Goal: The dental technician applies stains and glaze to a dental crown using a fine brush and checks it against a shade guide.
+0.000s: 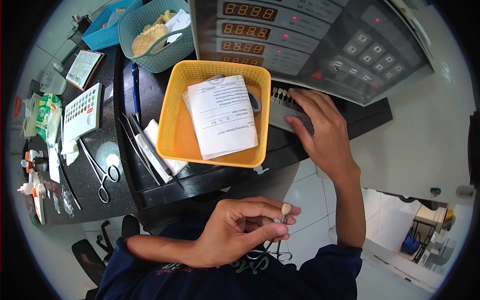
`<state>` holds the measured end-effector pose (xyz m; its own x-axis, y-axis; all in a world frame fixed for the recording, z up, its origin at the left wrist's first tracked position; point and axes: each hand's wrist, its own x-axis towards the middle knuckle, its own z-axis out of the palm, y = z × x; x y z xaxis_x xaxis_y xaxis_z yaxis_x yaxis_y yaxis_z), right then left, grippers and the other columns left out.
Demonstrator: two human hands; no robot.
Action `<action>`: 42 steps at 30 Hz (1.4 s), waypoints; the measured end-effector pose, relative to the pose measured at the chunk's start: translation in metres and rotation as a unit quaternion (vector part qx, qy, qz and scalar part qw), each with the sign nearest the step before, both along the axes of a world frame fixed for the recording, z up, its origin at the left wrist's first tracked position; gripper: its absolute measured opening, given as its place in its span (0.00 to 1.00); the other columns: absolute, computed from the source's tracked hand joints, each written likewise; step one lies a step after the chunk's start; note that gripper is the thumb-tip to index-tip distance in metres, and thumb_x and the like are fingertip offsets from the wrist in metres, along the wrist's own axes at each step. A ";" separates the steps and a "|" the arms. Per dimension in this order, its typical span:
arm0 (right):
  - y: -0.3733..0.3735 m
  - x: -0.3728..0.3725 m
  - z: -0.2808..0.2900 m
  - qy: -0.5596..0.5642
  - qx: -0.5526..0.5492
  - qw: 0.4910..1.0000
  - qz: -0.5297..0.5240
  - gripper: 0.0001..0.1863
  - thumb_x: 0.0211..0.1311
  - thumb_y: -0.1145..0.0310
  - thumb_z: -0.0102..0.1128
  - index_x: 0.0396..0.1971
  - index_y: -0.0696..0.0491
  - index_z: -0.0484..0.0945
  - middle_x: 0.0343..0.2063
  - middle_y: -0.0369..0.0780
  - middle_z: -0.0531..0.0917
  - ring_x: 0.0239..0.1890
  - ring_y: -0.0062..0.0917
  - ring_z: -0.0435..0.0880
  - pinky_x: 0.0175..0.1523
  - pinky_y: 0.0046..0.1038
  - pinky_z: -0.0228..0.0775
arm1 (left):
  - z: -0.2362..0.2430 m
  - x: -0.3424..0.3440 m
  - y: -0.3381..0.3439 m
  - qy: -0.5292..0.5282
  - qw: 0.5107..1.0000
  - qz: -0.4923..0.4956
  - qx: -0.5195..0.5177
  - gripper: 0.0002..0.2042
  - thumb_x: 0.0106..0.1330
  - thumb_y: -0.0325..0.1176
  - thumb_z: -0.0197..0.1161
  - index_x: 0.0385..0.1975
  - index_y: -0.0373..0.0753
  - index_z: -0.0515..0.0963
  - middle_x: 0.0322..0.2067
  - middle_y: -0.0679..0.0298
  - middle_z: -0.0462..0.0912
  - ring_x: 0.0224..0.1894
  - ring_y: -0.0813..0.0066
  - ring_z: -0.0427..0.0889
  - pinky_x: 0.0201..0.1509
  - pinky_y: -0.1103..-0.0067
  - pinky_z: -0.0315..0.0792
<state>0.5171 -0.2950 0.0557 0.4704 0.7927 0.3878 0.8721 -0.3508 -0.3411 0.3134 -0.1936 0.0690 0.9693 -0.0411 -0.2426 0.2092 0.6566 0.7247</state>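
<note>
Held in my left hand (235, 232) are scissor-handled forceps (272, 256), their ring handles hanging below my fingers. A small ivory tooth crown (286, 209) sits at their tip, just above my thumb. My right hand (324, 132) reaches to a tooth shade guide (285, 114) lying under the front of a control unit. Its fingers rest over the right end of the row of tooth-shaped tabs, and the thumb lies apart from them on the guide's body. Part of the guide is hidden by that hand.
A yellow basket (165, 145) with a folded paper form (222, 120) stands beside the guide. Behind are a control unit with lit displays (250, 30) and a teal basket (155, 62) of plaster models. Tweezers (137, 147), more forceps (102, 172) and a blue pen (135, 90) lie leftward.
</note>
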 end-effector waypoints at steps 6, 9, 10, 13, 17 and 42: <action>-0.014 0.021 0.006 0.097 0.001 0.991 0.095 0.21 0.48 0.74 0.64 0.46 0.57 0.75 0.41 0.45 0.78 0.46 0.37 0.76 0.50 0.34 0.69 | -0.009 0.032 -0.018 -0.033 0.998 0.053 -0.001 0.06 0.60 0.18 0.58 0.36 0.28 0.77 0.60 0.42 0.59 0.40 0.67 0.82 0.41 0.79 0.80; -0.017 0.023 0.006 0.131 -0.003 0.986 0.099 0.21 0.47 0.75 0.65 0.45 0.56 0.76 0.40 0.44 0.79 0.45 0.37 0.77 0.48 0.34 0.70 | -0.010 0.042 -0.022 -0.033 0.998 0.058 0.015 0.05 0.60 0.19 0.58 0.35 0.29 0.77 0.64 0.43 0.51 0.41 0.66 0.82 0.41 0.80 0.80; -0.016 0.025 0.006 0.133 -0.004 0.986 0.103 0.21 0.47 0.75 0.65 0.45 0.56 0.76 0.40 0.44 0.79 0.45 0.37 0.77 0.48 0.34 0.70 | -0.011 0.045 -0.023 -0.031 0.997 0.062 0.015 0.05 0.60 0.19 0.58 0.35 0.29 0.77 0.64 0.43 0.51 0.41 0.66 0.82 0.41 0.80 0.80; -0.009 0.024 0.003 0.111 0.003 0.987 0.118 0.19 0.47 0.75 0.64 0.43 0.57 0.77 0.37 0.42 0.79 0.42 0.35 0.78 0.44 0.32 0.71 | -0.015 0.048 -0.026 -0.028 0.994 0.101 0.023 0.04 0.60 0.20 0.59 0.34 0.28 0.77 0.66 0.44 0.46 0.42 0.65 0.82 0.39 0.82 0.80; -0.002 0.022 0.003 0.091 0.000 0.990 0.112 0.15 0.45 0.76 0.64 0.37 0.58 0.78 0.31 0.40 0.78 0.35 0.32 0.77 0.37 0.29 0.71 | -0.019 0.055 -0.032 -0.031 0.987 0.156 0.013 0.04 0.61 0.20 0.58 0.35 0.28 0.74 0.67 0.47 0.43 0.44 0.62 0.81 0.39 0.81 0.81; 0.019 0.018 0.001 0.083 0.000 0.995 0.052 0.06 0.46 0.76 0.63 0.28 0.56 0.79 0.27 0.39 0.79 0.28 0.33 0.80 0.33 0.31 0.70 | -0.029 0.059 -0.036 0.006 0.975 0.223 0.007 0.02 0.62 0.22 0.57 0.33 0.31 0.75 0.66 0.49 0.49 0.39 0.71 0.82 0.39 0.81 0.80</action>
<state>0.5350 -0.2762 0.0564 0.4431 0.8409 0.3106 0.8354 -0.2615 -0.4835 0.3724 -0.2295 0.0397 0.8869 0.3875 -0.2516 -0.0868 0.6746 0.7330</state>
